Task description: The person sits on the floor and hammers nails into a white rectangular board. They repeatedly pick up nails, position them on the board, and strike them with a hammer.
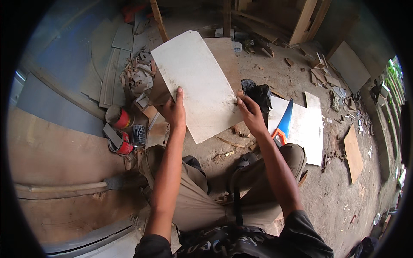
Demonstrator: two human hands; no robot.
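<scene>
A flat white panel [195, 81], smudged with dirt along its lower part, is held up in front of me at a slant. My left hand [175, 109] grips its left edge, thumb on the white face and fingers hidden behind. At the right edge, my right hand [251, 111] pinches the panel near its lower right corner. To the right of my right hand lies a handsaw [284, 122] with a blue blade and an orange-and-black handle. It rests on a larger white board [307, 129] on the floor.
Paint cans [120, 117] stand at the left beside a heap of wood offcuts [138, 71]. Behind the panel is a brown board [221, 56], with a black plastic bag [257, 92] near it. A thin wood piece [353, 155] and scattered scraps lie on the right floor.
</scene>
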